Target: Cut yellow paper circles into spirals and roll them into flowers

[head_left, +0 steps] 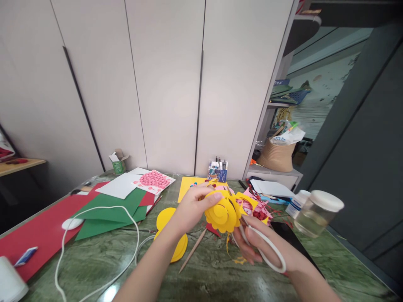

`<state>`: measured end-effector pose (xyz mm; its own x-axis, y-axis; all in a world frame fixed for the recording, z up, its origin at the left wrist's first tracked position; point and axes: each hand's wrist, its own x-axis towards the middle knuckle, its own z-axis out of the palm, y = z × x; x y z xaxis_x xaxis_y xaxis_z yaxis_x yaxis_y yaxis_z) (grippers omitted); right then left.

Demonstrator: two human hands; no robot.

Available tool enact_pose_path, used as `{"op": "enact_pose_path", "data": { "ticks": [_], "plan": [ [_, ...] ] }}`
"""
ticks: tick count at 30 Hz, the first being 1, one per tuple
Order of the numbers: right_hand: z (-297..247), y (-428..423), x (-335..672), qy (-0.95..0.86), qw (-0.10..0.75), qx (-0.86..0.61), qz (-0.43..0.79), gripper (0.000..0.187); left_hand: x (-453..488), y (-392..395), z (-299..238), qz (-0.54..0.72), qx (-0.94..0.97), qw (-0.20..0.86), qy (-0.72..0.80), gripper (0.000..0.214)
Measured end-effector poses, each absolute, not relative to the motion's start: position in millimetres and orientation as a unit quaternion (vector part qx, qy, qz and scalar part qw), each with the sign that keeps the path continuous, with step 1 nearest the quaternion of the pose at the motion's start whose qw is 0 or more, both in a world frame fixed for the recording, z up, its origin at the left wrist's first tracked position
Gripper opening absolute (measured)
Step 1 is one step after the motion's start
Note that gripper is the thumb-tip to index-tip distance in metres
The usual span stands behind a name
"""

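My left hand (195, 204) is closed on a yellow paper piece (221, 216), with the thumb pressed on its top. The piece has a scalloped edge and a spiral cut in it. My right hand (256, 239) grips scissors (281, 256) with white loop handles, their blades at the paper's right side and partly hidden by it. Yellow paper scraps (239, 261) lie under my right hand. Beside my left forearm rest yellow paper rounds (164, 218), partly covered by the arm. A pointed wooden stick (192, 251) lies between my forearms.
Red paper (47, 226), green paper (110, 228), a white cable (138, 235) and a mouse (72, 224) lie left. Pink paper pieces (247, 205) lie behind my right hand. Rightward stand a lidded jar (316, 216) and a white bottle (297, 204). Cabinet doors (170, 84) rise behind.
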<state>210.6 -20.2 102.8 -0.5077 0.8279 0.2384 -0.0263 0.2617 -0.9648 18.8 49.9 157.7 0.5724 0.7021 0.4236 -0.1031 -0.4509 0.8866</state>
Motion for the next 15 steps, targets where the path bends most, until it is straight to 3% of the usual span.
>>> {"op": "enact_pose_path", "data": {
  "ticks": [15],
  "plan": [
    [115,-25,220,-0.701,0.310,-0.349,0.539,0.043,-1,55,164,0.316,0.810,0.445,0.216,0.038]
  ]
}}
